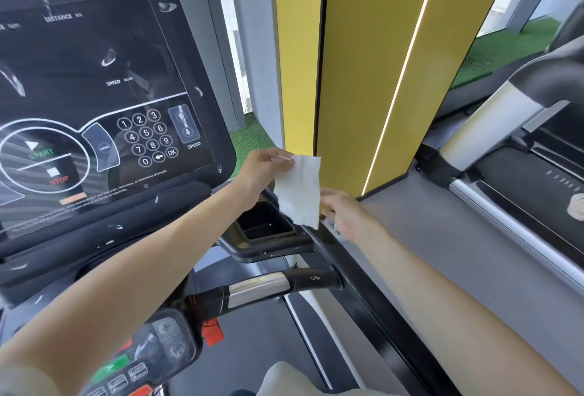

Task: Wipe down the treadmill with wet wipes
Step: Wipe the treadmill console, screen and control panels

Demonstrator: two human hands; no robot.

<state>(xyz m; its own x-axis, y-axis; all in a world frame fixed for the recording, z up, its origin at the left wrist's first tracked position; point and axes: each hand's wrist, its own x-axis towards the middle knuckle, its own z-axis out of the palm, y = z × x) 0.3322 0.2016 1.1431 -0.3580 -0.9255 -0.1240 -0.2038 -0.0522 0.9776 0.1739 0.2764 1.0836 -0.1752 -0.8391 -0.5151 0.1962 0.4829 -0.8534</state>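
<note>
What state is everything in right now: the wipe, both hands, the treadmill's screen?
Wet wipe: unfolded, hanging from its top corner.
Left hand: pinches the wipe's top corner.
Right hand: blurred beside the wipe's lower edge; contact unclear.
Console screen: dark, no readings lit.

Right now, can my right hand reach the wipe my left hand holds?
Probably yes: the right hand is beside the wipe's lower edge with nothing between; the left hand pinches only its top.
</note>
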